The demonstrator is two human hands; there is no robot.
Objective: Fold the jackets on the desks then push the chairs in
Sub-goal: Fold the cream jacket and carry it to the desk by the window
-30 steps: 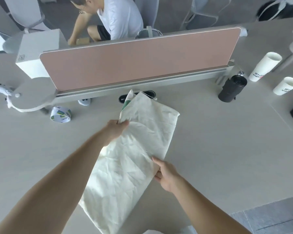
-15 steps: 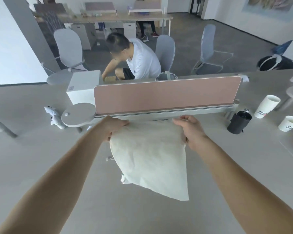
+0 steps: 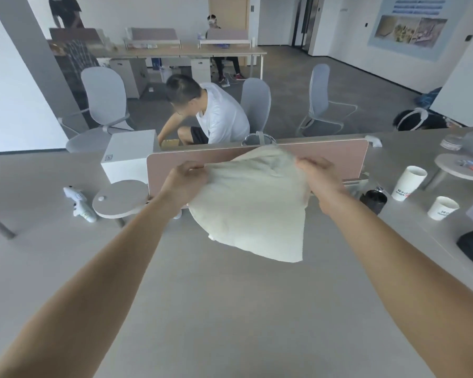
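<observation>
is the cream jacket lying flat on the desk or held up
Held up: the left hand and right hand grip the cream jacket by its top edge, and it hangs above the desk.

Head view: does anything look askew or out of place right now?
Yes. The cream jacket, pinched by the left hand and right hand, hangs lopsided above the desk, the corner under the right hand drooping lowest. Beyond the divider, a grey chair stands turned sideways on open floor.

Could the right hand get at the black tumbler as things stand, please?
Probably, once freed: the black tumbler stands just beside the right hand with nothing between them, but that hand grips the cream jacket and must let go first.
</observation>
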